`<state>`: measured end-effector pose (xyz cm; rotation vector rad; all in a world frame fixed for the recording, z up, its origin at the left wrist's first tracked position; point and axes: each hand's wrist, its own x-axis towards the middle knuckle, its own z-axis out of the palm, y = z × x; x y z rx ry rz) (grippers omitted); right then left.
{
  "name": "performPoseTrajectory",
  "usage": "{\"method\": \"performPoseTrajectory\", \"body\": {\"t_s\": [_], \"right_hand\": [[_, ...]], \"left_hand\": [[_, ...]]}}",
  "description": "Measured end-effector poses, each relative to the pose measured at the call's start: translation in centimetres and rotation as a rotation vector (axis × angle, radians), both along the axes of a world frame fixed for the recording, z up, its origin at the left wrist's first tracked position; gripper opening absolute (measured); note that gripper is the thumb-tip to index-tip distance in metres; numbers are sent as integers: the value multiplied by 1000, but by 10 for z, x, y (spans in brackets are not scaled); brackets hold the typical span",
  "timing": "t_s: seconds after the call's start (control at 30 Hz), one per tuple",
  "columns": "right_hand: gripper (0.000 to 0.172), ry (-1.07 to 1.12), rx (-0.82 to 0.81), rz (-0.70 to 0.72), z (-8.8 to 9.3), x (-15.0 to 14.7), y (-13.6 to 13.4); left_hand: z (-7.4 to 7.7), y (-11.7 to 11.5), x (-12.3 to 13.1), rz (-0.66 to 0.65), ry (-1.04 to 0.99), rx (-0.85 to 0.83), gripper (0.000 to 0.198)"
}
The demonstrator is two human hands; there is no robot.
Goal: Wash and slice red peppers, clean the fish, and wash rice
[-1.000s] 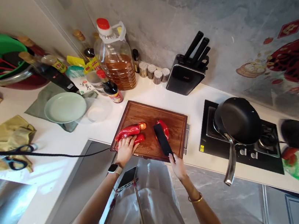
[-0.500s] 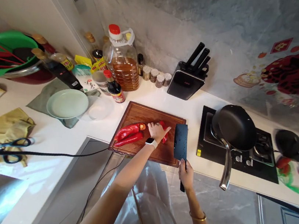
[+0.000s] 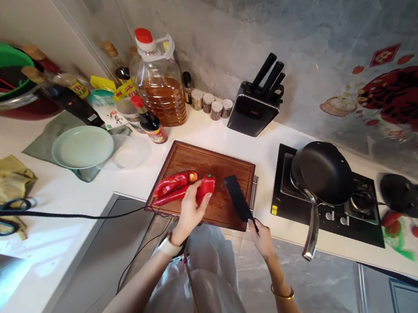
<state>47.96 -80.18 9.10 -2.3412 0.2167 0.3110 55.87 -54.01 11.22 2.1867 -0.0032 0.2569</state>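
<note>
My left hand (image 3: pixel 193 206) has its fingers closed round a red pepper (image 3: pixel 207 185), whose green stem end faces up, over the wooden cutting board (image 3: pixel 227 164). My right hand (image 3: pixel 261 236) grips the handle of a black cleaver (image 3: pixel 239 198). Its broad blade is tilted over the right part of the board and stays apart from the pepper. To the left of my left hand, more red pepper (image 3: pixel 169 184) lies on the board, one piece with a cut end showing pale seeds.
A black pan (image 3: pixel 321 172) sits on the gas stove (image 3: pixel 280 203) at right, its handle past the counter edge. Behind the board stand a knife block (image 3: pixel 254 112) and a large oil jug (image 3: pixel 163 93). At left are a pale plate (image 3: pixel 83 146) and scissors (image 3: pixel 6 216).
My left hand has turned from pressing down on the board to holding the pepper upright, a little further left. The cleaver has swung round, its blade now slanting leftward over the board.
</note>
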Motion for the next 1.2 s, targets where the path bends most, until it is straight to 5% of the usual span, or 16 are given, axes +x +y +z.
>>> {"method": "performPoseTrajectory", "body": {"t_s": [0.2, 0.5, 0.67, 0.97, 1.2], "right_hand": [[49, 95, -42, 214, -22, 22, 25], [53, 74, -160, 87, -22, 40, 13], [55, 22, -201, 19, -9, 38, 4], [41, 56, -560, 421, 20, 5, 8], [35, 119, -626, 537, 39, 17, -6]], "left_hand": [[-38, 38, -46, -71, 102, 161, 38], [-85, 32, -45, -185, 82, 320, 40], [-92, 4, -27, -216, 57, 345, 37], [-91, 9, -34, -186, 57, 466, 32], [-89, 7, -35, -204, 65, 461, 33]]}}
